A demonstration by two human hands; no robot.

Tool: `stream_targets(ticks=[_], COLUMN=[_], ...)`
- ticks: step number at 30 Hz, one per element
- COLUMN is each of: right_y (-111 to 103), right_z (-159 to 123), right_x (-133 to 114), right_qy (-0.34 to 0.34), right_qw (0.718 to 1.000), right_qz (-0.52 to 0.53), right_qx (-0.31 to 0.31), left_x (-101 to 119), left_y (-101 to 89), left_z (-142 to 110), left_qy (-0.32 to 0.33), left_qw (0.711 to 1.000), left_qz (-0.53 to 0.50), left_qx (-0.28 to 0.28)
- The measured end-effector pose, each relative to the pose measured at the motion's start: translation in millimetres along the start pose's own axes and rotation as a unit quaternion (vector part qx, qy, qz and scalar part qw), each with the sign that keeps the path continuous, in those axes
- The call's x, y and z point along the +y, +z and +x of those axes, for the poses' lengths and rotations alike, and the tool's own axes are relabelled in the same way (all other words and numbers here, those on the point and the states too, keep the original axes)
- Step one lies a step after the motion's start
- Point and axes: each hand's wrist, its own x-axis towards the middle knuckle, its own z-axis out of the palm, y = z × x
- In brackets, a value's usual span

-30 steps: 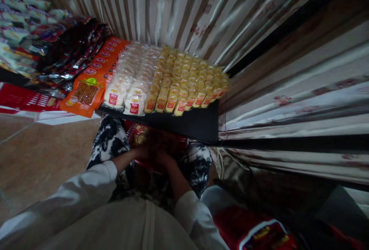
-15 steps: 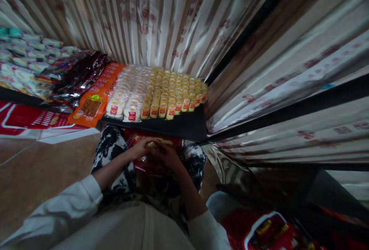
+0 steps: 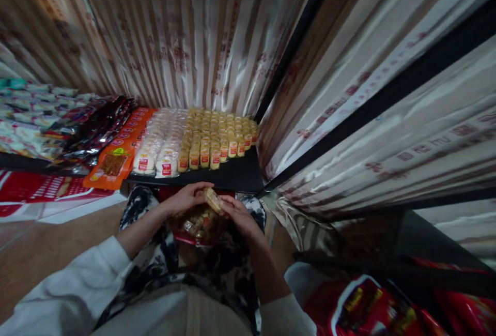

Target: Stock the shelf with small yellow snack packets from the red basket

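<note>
Between my left hand (image 3: 188, 198) and my right hand (image 3: 241, 215) is a small yellow wrapped snack (image 3: 213, 200), its packet tilted. Fingers of both hands are closed on its two ends. Right below lies an opened red bag (image 3: 189, 241) on my lap, with more yellow wrapped pieces showing inside. Beyond my hands, rows of yellow snack packets (image 3: 215, 157) with red labels stand on a black shelf (image 3: 236, 173). White snack packets (image 3: 167, 164) stand in rows to their left.
An orange snack bag (image 3: 112, 165) overhangs the shelf's front edge, beside a stack of dark glossy packets (image 3: 96, 129). Pleated curtains (image 3: 174, 41) hang behind and to the right, with black frame bars (image 3: 349, 129). Red bags (image 3: 368, 305) lie at lower right.
My hands have lifted a little off the bag and moved apart, so the yellow snack between them now shows. The view has shifted, with the shelf lower and further left.
</note>
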Motion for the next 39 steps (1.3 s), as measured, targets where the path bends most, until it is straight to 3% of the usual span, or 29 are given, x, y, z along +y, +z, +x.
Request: stream_targets(ticks=[4,7,16,22,26,30,34,39], right_y=[-3.4,-4.3,-16.7,-27.7,-32.9,-34.0,-35.1,-48.8], right_z=[-1.3,1.4,19.9,37.0,55.0,63.5,70.1,88.0], right_x=[-4.1,-7.3,-8.6,-12.0,-6.2,-12.8,-27.0,-34.8], right_qy=[-0.021,-0.051,-0.129,-0.140,-0.169,-0.222,-0.273,-0.278], right_qw=[0.998,0.994,0.968,0.960,0.939,0.871,0.833,0.791], right_qz=[-0.009,0.003,0.122,0.133,0.034,-0.127,-0.208,-0.310], right_qx=[0.057,0.094,0.175,0.202,0.298,0.418,0.434,0.448], left_x=[2.2,8.7,42.6,58.0,56.0,54.2,67.4,95.4], left_y=[7.9,13.1,28.8,35.9,38.1,41.9,52.7,68.4], left_z=[24.4,42.5,80.2,99.5,117.6,141.9,164.6,187.7], left_qy=[-0.007,-0.010,0.034,0.073,0.104,0.122,0.130,0.135], left_qw=[0.995,0.989,0.990,0.986,0.961,0.921,0.901,0.881], left_qz=[0.059,0.097,0.132,0.148,0.251,0.350,0.384,0.421], left_qx=[0.083,0.112,0.047,0.004,0.052,0.119,0.155,0.170])
